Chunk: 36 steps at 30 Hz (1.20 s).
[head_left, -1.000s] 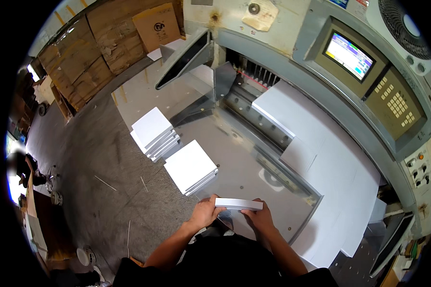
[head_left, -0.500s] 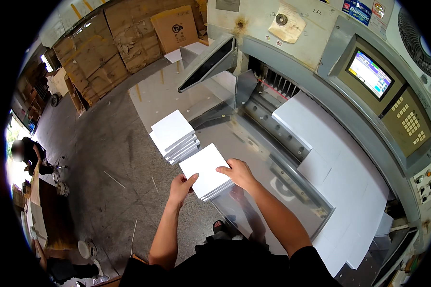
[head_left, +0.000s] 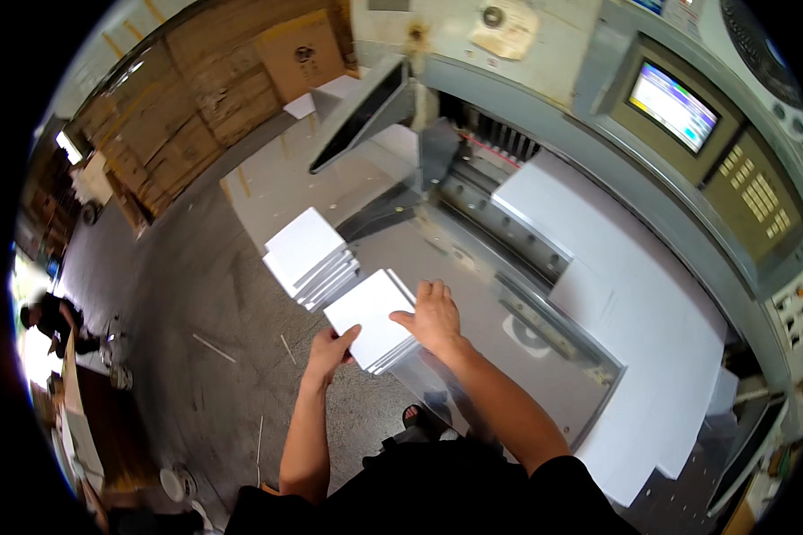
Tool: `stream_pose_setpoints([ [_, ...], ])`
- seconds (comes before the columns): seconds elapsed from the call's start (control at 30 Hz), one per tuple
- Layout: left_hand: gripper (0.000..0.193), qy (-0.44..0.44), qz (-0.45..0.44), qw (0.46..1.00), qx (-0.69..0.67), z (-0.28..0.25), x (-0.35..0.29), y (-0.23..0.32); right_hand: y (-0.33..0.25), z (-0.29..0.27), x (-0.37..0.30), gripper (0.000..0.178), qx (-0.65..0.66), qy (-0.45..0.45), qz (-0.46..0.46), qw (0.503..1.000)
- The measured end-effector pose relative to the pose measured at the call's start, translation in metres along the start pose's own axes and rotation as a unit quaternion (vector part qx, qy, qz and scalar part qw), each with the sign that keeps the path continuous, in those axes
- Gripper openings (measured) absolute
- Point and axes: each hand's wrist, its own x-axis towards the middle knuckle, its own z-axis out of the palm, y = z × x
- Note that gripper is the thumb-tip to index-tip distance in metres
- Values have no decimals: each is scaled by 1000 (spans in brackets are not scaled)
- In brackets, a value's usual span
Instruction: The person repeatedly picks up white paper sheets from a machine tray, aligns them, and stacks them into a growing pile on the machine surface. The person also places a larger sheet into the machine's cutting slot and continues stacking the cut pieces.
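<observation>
A squared stack of white paper sheets [head_left: 370, 312] lies at the near-left edge of the steel machine table, its layers slightly offset along the sides. My left hand [head_left: 328, 354] grips its near left corner, thumb on top and fingers underneath or hidden. My right hand [head_left: 434, 323] holds the right side, thumb on the top sheet and fingers along the far right edge. Just beyond, to the left, stands a second white paper stack [head_left: 305, 250] in several staggered layers; neither hand touches it.
Large white sheets [head_left: 633, 312] cover the right of the steel table [head_left: 491, 348]. Behind rises a cutting machine with a lit screen [head_left: 674, 105] and keypad. A grey angled guard [head_left: 366, 111] juts over the table. Cardboard [head_left: 161, 107] lines the far left; a person [head_left: 58, 321] is at left.
The right hand's fingers have slid farther along the stack's right edge and straightened. Layers at that edge now look more offset. The whole view has shifted slightly.
</observation>
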Motion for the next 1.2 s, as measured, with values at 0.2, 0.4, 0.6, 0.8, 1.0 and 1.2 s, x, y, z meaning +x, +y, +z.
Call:
stream_pose_setpoints([
  [0.2,51,16,33,999,40,4,3,-12,34,-20,-119,36,149,93,30,984],
  [0.4,41,46,43,985,-162,-24,-17,-72,118,-90,-343,12,2,172,326,930],
  [0.6,28,-22,98,994,-29,32,-63,-137,155,-153,-418,27,-161,217,385,882],
  [0.8,25,-283,57,953,91,162,-156,-117,165,-154,-418,38,-165,100,311,931],
  [1.0,40,-297,-204,925,117,201,-219,-146,133,-137,-422,38,-10,33,80,996],
  [1.2,46,-305,-225,924,-47,188,-234,-170,125,-101,-388,40,151,-74,-81,982],
])
